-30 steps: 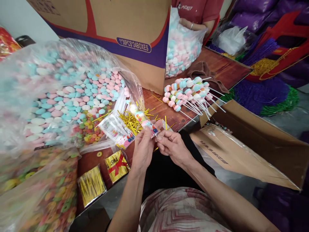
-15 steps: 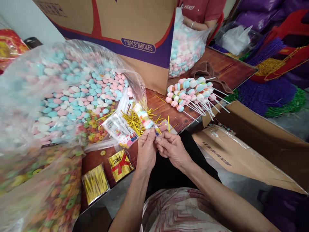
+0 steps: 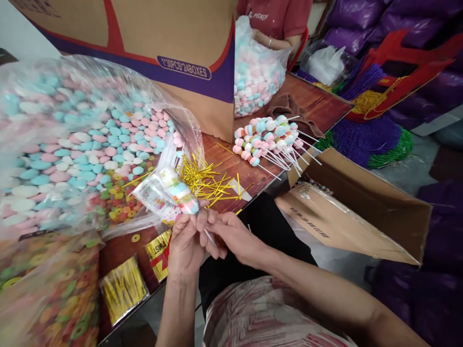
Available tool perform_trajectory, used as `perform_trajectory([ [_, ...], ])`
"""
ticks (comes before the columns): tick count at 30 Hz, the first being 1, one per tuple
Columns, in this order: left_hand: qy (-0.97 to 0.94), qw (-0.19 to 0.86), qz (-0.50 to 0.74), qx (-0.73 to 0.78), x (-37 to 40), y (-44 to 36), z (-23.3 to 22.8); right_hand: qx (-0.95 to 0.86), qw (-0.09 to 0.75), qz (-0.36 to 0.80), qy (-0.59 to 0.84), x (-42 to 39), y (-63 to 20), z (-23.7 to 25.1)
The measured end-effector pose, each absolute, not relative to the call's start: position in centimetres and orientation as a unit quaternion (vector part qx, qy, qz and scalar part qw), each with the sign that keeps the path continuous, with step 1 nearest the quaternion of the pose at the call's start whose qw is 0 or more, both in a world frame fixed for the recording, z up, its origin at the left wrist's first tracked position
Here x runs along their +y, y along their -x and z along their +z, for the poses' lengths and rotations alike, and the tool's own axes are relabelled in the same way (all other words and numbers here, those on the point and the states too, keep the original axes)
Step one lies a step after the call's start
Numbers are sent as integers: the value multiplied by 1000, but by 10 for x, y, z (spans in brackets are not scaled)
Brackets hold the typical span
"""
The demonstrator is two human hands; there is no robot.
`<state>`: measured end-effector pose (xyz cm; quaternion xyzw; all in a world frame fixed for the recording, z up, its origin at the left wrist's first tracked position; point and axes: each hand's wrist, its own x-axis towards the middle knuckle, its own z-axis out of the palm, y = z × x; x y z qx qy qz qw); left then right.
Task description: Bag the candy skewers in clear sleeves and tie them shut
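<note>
A wrapped marshmallow skewer (image 3: 177, 190), with pastel marshmallows and gummy rings in a clear bag, points up and away from me. My left hand (image 3: 186, 243) grips it just below the lowest marshmallow. Right beside it, my right hand (image 3: 229, 233) pinches the gathered neck of the wrapper around the stick. The white stick (image 3: 210, 237) pokes out between my fingers. Whether a tie is in the right fingers is hidden. Close behind are loose gold twist ties (image 3: 197, 176) and a stack of printed clear bags (image 3: 154, 197).
A big open bag of marshmallows (image 3: 83, 159) covers the left, gummy rings (image 3: 54, 294) in front. Bundled twist ties (image 3: 125, 289) lie at the edge. Unwrapped skewers (image 3: 269, 140) are piled right, above an open carton (image 3: 361, 202). Behind a tall box (image 3: 162, 38) sits another person (image 3: 275, 24).
The view has swung right. Both hands have shifted left and lower in the picture with the skewer. The gold tie seen by the right fingertips is now out of sight.
</note>
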<state>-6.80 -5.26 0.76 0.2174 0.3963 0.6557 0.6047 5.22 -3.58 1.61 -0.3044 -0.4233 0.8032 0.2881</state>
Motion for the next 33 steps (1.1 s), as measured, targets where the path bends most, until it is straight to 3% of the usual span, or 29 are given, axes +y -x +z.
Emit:
perform_trajectory([
  [3,-244,586,659,404,-45,65,13,-695,264,531,406,-18,-82,16],
  [6,-249,586,645,423,-36,60,13,-790,237,229,517,10,-116,16],
  [8,-234,609,628,424,-32,55,9,-815,192,118,534,27,-132,11],
  [10,-211,628,622,417,-29,49,5,-838,162,83,514,40,-141,3],
  [13,-170,643,623,412,-26,44,1,-853,160,74,491,48,-144,-11],
  [16,-134,643,627,419,-22,41,-1,-833,211,103,501,45,-140,-16],
  [21,-156,616,627,451,-16,33,-2,-712,384,367,459,23,-123,-3],
  [24,-209,587,628,466,-14,24,-3,-636,420,498,413,10,-105,1],
  [29,-244,534,647,487,-17,15,-3,-523,442,602,410,7,-87,-3],
  [33,-275,536,643,473,-19,14,-3,-487,462,600,436,10,-87,-2],
])
